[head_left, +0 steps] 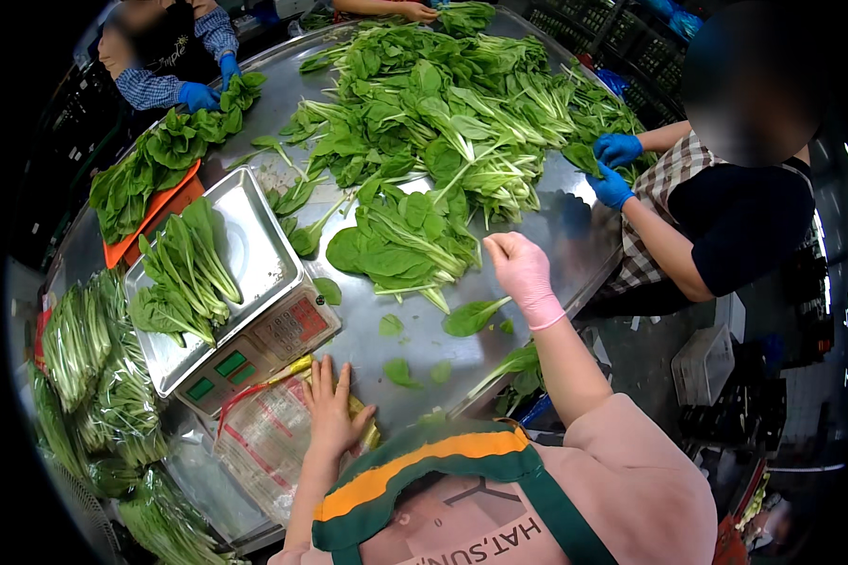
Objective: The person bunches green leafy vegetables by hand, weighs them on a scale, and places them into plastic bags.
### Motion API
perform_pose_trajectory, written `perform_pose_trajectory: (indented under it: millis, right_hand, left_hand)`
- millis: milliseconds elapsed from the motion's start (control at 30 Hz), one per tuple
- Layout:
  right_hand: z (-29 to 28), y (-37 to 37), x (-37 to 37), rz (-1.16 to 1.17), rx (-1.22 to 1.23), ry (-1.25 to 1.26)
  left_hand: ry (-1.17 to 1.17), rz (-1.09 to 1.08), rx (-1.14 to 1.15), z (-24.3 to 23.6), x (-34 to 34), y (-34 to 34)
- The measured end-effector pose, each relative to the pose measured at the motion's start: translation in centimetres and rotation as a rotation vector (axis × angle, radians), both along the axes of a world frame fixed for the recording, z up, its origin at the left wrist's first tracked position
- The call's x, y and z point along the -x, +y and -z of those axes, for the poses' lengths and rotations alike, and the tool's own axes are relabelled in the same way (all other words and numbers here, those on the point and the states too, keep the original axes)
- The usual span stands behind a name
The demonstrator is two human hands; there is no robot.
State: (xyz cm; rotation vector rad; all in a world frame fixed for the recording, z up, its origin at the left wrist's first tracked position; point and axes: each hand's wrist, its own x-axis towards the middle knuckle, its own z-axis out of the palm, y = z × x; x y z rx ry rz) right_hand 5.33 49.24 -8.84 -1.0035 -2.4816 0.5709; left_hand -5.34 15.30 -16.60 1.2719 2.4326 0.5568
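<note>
My bare left hand [332, 405] lies with its fingers spread on a stack of printed clear bags [259, 443] beside the steel scale [292, 330]. Leafy greens [184, 273] rest on the scale's pan [264, 235]. My pink-gloved right hand [520, 275] is closed above the metal table [424, 344], just right of a loose pile of greens [396, 245]; whether it holds anything is hidden. A single leaf [471, 317] lies just below it.
A large heap of greens [424, 104] covers the far table. Blue-gloved co-workers [744, 217] handle leaves at right and top left [155, 56]; another's hand shows at the top. An orange tray [132, 240], bagged greens [113, 395] and a floor crate [702, 367] are also in view.
</note>
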Motion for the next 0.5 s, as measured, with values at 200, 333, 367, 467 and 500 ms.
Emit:
perform_pose_trajectory:
  millis: [200,333,367,467,500]
  right_hand:
    - [4.6,-0.8,1.2,-0.152,-0.150,-0.284]
    - [2.2,-1.7,2.1,-0.015,0.122,-0.016]
    - [3.6,-0.6,1.7,0.009,0.287,0.053]
    - [3.3,0.0,1.0,0.137,1.068,0.353]
    - [3.4,-0.3,0.5,0.116,1.212,0.499]
  left_hand:
    - [0.002,0.015,0.012,-0.3,-0.1,0.3]
    - [-0.010,-0.003,-0.002,-0.5,0.1,0.1]
    - [0.002,-0.003,-0.028,-0.7,0.0,0.3]
    - [0.017,0.027,-0.219,-2.0,0.0,1.2]
    - [0.004,0.065,-0.350,-3.2,0.1,2.4]
